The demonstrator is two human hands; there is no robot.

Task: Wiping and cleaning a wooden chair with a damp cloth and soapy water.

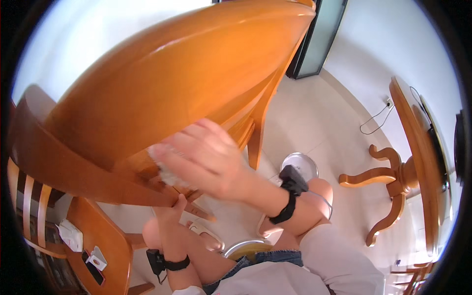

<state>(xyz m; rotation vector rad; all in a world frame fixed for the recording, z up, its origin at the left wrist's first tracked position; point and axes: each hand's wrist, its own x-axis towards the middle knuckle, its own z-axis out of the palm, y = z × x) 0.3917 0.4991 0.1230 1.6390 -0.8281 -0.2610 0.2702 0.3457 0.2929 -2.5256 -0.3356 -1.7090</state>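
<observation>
A large wooden chair point(184, 70), varnished orange-brown, stands tilted close before me, its broad smooth panel facing up. My right hand point(201, 158) is blurred and closes around a white cloth point(171, 166), which lies between the fingers and the lower edge of the panel. Below it, my left hand point(171, 206) grips a curved wooden rail point(99, 184) of the chair near its end, thumb on top. Most of the left fingers are hidden behind the wood. Both wrists wear black straps with small black devices.
At right stands a round pedestal table point(415, 147) with curved feet. A metal basin point(300, 166) sits on the tiled floor beyond my knee. Another wooden chair point(99, 228) at lower left holds a phone point(96, 271) and a white packet point(70, 235). A cable hangs from a wall socket.
</observation>
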